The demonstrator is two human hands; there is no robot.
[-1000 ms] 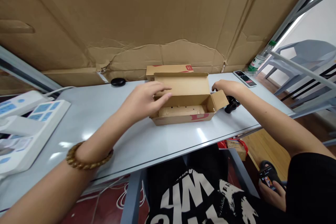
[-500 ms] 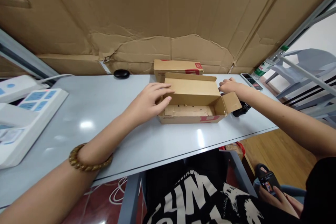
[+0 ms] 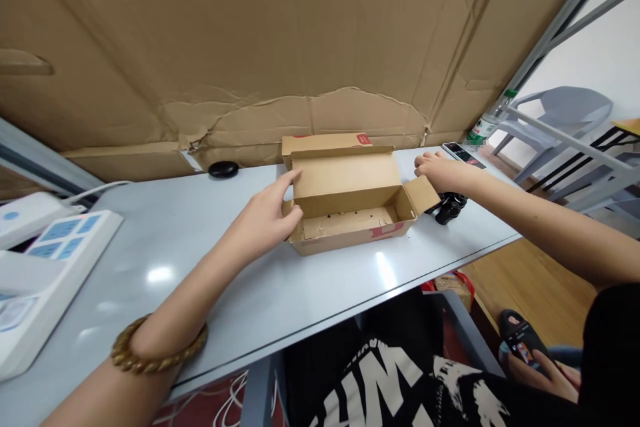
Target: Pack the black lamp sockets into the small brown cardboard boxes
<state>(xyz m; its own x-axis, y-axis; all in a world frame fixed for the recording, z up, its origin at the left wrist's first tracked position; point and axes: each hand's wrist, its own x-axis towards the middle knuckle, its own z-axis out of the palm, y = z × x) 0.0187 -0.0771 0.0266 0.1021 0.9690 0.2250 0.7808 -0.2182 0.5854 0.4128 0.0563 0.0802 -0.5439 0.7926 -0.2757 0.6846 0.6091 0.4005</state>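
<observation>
A long cardboard box (image 3: 345,240) lies on the table with its lid raised at the back and its right end flap (image 3: 423,195) folded out. Inside, its bare bottom shows a few small dark holes. My left hand (image 3: 267,213) touches the box's left end, thumb and forefinger spread apart. Just right of the box, my right hand (image 3: 437,172) has its fingers curled, and whatever they hold is hidden. A shiny black object (image 3: 450,207) of unclear kind sits below that hand, partly covered by the hand and wrist.
Another cardboard box (image 3: 325,141) stands behind the open one. A round black object (image 3: 223,169) lies at the back left, a white power strip (image 3: 80,273) at the left. A phone (image 3: 463,155) and a bottle (image 3: 483,128) are back right. Another person's hand (image 3: 550,377) holds a phone below.
The view has shifted, so the table sits lower in it. My left hand has moved back slightly from over the box to its left end. My right hand stays curled beside the box.
</observation>
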